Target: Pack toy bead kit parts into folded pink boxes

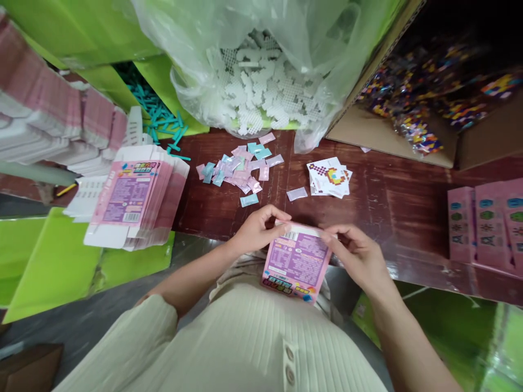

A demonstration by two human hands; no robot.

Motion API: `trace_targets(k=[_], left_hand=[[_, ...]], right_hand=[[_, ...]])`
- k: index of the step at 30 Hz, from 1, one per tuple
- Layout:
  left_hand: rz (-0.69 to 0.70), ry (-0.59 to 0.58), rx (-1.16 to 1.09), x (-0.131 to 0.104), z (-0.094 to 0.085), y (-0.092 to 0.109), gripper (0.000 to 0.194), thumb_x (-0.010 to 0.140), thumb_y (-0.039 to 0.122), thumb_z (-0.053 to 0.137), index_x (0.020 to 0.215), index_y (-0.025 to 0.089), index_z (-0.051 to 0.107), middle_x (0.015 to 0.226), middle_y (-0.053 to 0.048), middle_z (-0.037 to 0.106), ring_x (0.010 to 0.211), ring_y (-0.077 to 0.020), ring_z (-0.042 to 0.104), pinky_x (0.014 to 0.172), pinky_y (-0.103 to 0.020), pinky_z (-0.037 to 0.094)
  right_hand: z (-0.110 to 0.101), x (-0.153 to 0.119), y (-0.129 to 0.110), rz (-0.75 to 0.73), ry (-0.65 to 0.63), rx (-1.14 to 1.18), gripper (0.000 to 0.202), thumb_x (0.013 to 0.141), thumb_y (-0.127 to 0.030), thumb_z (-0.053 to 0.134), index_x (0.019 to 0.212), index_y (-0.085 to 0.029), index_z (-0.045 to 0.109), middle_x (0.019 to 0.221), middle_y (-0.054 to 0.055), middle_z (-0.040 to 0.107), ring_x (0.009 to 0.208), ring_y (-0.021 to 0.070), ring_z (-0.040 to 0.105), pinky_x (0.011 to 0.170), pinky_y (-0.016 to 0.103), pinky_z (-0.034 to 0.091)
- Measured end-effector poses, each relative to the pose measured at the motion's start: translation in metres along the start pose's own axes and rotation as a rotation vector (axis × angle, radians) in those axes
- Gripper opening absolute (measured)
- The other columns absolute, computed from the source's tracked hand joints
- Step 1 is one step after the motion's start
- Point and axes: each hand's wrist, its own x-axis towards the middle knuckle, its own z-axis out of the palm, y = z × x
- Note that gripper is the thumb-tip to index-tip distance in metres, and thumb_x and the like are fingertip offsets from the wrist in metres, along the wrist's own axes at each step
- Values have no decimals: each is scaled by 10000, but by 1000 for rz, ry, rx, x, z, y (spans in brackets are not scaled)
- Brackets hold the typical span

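A pink and purple printed carton (297, 262) is held against my lap at the table's front edge, its barcode end pointing away from me. My left hand (261, 227) pinches its far left corner. At the far right corner, my right hand (357, 250) grips the same carton between thumb and fingers. Just beyond, small pink, teal and lilac sachets (241, 171) lie in a loose heap. One lilac sachet (297, 194) rests apart, beside a small stack of printed cards (330, 177). The inside of the carton is hidden from me.
Flat cartons (134, 196) are stacked at left. White pegboards (265, 81) fill a plastic bag at the back, near teal sticks (153, 109) in a green box. A cardboard box (392, 139) holds bags of coloured beads (417, 130). Pink cartons (494, 228) stand at right.
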Motion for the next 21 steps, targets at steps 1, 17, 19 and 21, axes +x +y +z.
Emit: trace_targets(k=[1,17,19,21], left_hand=[[-4,6,4,1,0,3,304,901,431,830,988,176,689,1067,-79,766,932,-178,711,807,-299,526],[224,-75,24,-7,-7,-13,296,942,488,810,1061,217,788,1175,-104,803,1137,-232,748,1038,-397,570],[231,-64,39,-9,-7,-13,295,948,493,804,1030,210,795,1160,-112,810,1123,-231,760,1034,-404,583],[237,-66,65,-11,-4,-14,287,960,483,793,997,199,798,1145,-120,817,1098,-229,773,1015,-408,601]], right_hand=[[2,2,-2,16,10,23,288,916,-527,801,967,-249,747,1016,57,812,861,208,771,725,328,653],[-20,1,-13,41,-146,18,301,864,-561,855,886,-266,795,1080,64,825,999,244,792,908,403,669],[-21,-8,-4,-7,-173,18,269,882,-531,847,970,-280,806,1169,74,813,1120,255,777,963,403,657],[-16,-18,8,-29,-171,33,265,896,-483,846,1072,-295,789,1266,78,785,1175,249,762,960,385,656]])
